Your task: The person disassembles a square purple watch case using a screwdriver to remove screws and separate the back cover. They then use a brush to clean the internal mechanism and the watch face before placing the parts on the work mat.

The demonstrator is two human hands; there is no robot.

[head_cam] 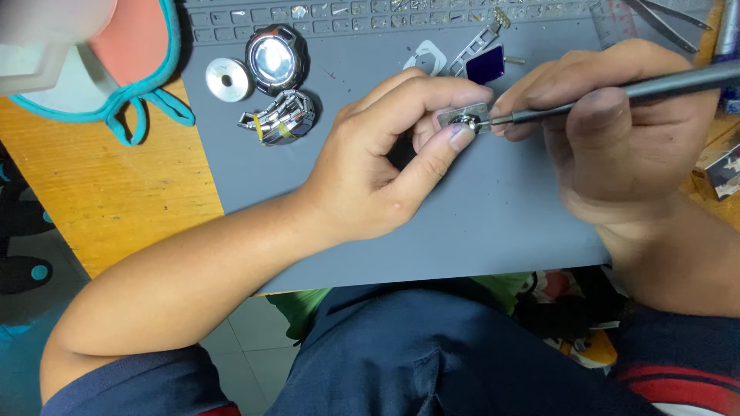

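Left hand (378,166) pinches a small metal part (465,118) above the grey mat (462,223), steadying it; right hand (617,131) clenches a screwdriver (617,96) entering from 3 o'clock. Watch case (276,58) sits at 10 o'clock.

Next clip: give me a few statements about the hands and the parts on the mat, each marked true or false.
1. The left hand pinches a small metal part. True.
2. The right hand holds tweezers. False: it holds a thin dark screwdriver whose tip meets the part.
3. A coiled metal watch band lies on the grey mat. True.
4. The round watch case rests in the left hand. False: it lies on the mat, apart from both hands.
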